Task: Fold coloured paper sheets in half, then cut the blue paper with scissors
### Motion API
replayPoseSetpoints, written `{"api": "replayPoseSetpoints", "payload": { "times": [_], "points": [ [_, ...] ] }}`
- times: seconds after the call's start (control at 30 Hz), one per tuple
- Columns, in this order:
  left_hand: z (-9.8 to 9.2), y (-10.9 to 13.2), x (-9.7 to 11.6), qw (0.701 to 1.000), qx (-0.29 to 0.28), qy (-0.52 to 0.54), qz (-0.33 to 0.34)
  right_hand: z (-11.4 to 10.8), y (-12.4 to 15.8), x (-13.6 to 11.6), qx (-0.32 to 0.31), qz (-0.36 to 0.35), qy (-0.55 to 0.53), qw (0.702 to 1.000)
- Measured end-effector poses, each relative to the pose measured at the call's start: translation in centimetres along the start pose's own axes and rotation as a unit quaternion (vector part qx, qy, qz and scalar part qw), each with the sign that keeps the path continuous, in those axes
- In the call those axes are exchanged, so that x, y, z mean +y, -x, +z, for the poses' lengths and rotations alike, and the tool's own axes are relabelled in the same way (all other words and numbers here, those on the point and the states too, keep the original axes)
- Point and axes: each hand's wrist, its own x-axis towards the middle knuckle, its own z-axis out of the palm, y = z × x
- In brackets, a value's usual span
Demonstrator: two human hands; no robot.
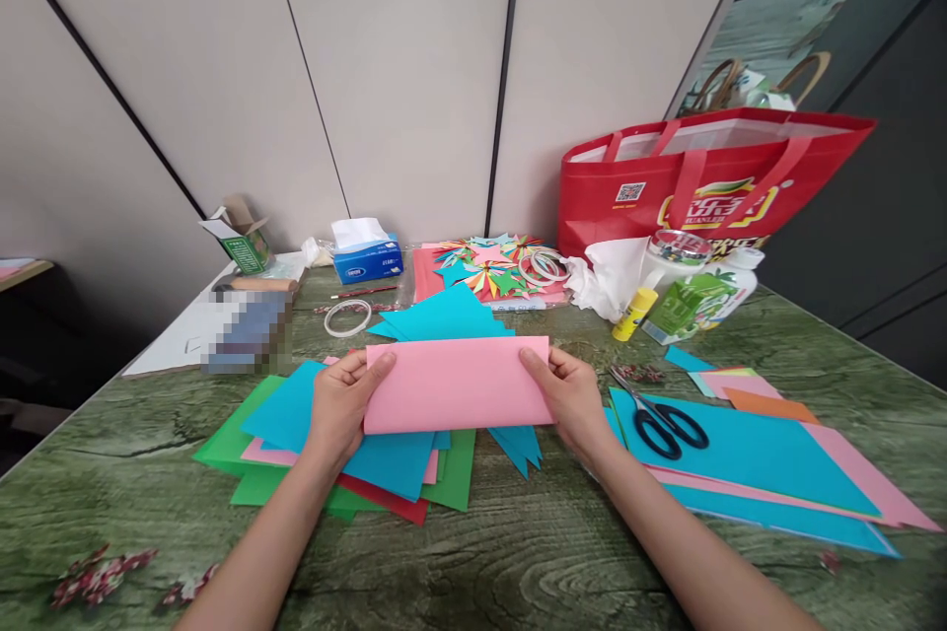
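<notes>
A folded pink paper sheet [457, 385] is held flat in front of me, just above the table. My left hand [341, 402] pinches its left edge, thumb on top. Gripping the right edge in the same way is my right hand [568, 396]. Under the left hand lies a loose stack of blue, green, pink and red sheets [311, 444]. Blue cut pieces [444, 315] lie behind the pink sheet and a blue pointed scrap [519, 446] pokes out below it.
Black-handled scissors [662, 422] rest on blue and pink sheets [769, 468] at the right. Farther back are a glue stick [633, 314], a tape roll [347, 316], a tissue box [367, 256], finished paper stars [492, 268], a red bag [710, 182] and a green carton [688, 306].
</notes>
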Motion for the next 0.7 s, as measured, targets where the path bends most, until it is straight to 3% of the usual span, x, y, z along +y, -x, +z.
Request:
{"api": "replayPoseSetpoints", "payload": {
  "times": [0.7],
  "points": [
    [0.11,0.18,0.08,1.000,0.001,0.004,-0.014,-0.03,-0.34,0.46,0.000,0.022,-0.012,1.000]
  ]
}}
